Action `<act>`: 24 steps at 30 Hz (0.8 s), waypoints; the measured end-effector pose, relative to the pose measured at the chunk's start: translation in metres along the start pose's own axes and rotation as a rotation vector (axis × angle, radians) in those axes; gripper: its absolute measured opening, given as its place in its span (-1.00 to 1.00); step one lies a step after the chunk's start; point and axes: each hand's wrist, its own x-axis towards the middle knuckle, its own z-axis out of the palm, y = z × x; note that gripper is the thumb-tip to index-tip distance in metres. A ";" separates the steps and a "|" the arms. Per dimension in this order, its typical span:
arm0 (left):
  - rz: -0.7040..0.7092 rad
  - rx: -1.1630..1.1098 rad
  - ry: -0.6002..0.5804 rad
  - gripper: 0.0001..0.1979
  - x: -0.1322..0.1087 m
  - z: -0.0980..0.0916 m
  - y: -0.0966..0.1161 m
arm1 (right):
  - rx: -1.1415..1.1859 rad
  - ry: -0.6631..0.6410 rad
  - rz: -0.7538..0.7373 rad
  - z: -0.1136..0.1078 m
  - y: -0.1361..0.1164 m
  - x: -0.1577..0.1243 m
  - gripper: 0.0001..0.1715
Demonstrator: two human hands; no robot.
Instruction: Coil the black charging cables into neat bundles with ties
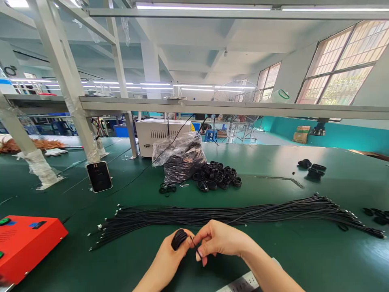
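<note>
Nearest, left hand curled around a small black cable coil; right hand almost closed, fingertips pinching a thin black strand; beyond, a long bundle of black cables across the green workbench, then loose black coils and a bagged heap.

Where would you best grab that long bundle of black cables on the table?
Probably around the middle of the bundle of black cables, reaching from the near side: they lie side by side and gathered there, while the ends fan out loosely at both sides.

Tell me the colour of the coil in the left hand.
The cable coil is black, best seen in the head view.
</note>
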 end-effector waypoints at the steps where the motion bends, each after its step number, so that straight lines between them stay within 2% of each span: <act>1: 0.008 0.042 0.002 -0.71 0.000 0.000 -0.001 | -0.062 0.049 -0.001 -0.002 -0.003 -0.003 -0.72; 3: 0.018 0.177 0.020 -0.75 0.000 -0.002 -0.003 | -0.256 0.189 -0.016 0.001 -0.011 -0.008 -0.57; 5: 0.016 0.303 0.029 -0.83 -0.001 -0.004 -0.007 | -0.542 0.344 -0.055 0.015 -0.019 -0.009 -0.42; 8: 0.010 0.384 0.027 -0.85 -0.005 -0.005 -0.010 | -0.953 0.476 -0.090 0.044 -0.025 -0.003 -0.45; 10: 0.022 0.388 0.010 -0.76 -0.007 -0.004 -0.007 | -1.035 0.488 -0.059 0.055 -0.022 0.002 -0.43; 11: 0.029 0.359 -0.011 -0.74 -0.008 -0.002 -0.005 | -0.997 0.475 -0.037 0.055 -0.020 0.004 -0.41; 13: 0.024 0.211 -0.035 -0.79 -0.008 0.001 0.001 | -0.780 0.417 -0.023 0.049 -0.015 0.005 -0.40; 15: -0.010 0.029 -0.009 -0.85 -0.006 0.004 0.005 | -0.491 0.354 -0.050 0.037 -0.012 0.004 -0.53; 17: -0.060 -0.095 0.036 -0.81 -0.004 0.007 0.006 | -0.295 0.321 -0.101 0.030 -0.012 0.001 -0.73; 20: -0.146 -0.169 0.007 -0.70 -0.002 0.006 0.006 | -0.270 0.308 -0.161 0.031 -0.016 -0.002 -0.88; 24: -0.251 -0.243 -0.122 -0.71 -0.004 0.002 0.008 | -0.271 0.334 -0.204 0.036 -0.018 -0.003 -0.88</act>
